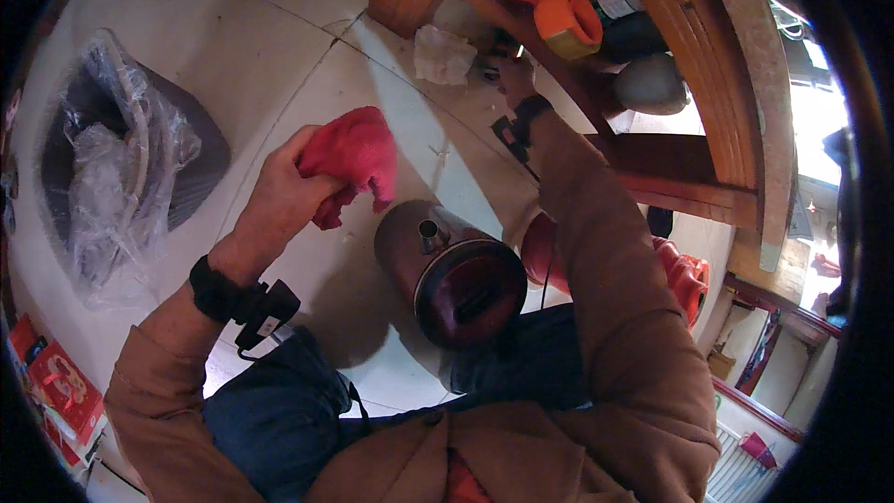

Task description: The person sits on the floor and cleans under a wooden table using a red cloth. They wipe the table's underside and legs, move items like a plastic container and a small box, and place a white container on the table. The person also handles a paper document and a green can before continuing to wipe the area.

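Observation:
My left hand [289,188] is closed around a bunched red cloth [354,160], held up over the floor. My right hand [515,76] reaches far forward, low beside the wooden furniture. Its fingers close at a small dark thing with a bright spot, too small to make out. A crumpled whitish paper or cloth [442,56] lies on the floor just left of that hand. Between my arms stands a dark red kettle [470,291] with a short metal spout and a black-rimmed lid.
A grey bin [191,163] lined with clear plastic stands at the left. Wooden furniture [712,65] fills the upper right, with an orange strap roll [566,14] and a pale rounded object [650,86] on its shelf. Red printed packages [67,382] lie at lower left.

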`<state>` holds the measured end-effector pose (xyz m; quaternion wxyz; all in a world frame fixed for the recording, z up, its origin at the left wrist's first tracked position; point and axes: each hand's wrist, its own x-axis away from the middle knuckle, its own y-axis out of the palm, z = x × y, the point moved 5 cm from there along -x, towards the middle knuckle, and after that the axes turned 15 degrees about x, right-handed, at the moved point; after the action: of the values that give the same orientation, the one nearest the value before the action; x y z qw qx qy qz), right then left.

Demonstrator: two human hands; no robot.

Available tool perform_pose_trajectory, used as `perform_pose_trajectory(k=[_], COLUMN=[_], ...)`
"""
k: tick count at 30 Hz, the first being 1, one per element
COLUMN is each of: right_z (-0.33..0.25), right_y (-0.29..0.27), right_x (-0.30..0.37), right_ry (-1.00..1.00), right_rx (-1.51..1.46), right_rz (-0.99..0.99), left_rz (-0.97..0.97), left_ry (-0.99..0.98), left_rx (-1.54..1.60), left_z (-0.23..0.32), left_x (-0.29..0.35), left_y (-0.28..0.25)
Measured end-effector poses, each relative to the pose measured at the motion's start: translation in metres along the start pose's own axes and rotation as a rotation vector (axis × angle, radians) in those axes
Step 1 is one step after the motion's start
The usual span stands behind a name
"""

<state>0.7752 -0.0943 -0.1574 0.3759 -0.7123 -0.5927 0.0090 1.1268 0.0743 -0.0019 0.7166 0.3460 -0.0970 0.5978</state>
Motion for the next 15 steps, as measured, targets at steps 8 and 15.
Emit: perform_pose_trajectory(k=[8,15], right_z=[-0.003,-0.002], right_y=[0.014,0.079], right_x=[0.08,0.146], right_ry=[-0.055,-0.498], right_rx=[-0.059,0.393], right_rz=[-0.469,-0.741], left_rz=[-0.019,-0.076], left_ry=[0.026,0.075], left_rx=[-0.036,-0.185], left_z=[-0.011,-0.023], left_x=[-0.016,-0.019], left_y=[0.002,0.001])
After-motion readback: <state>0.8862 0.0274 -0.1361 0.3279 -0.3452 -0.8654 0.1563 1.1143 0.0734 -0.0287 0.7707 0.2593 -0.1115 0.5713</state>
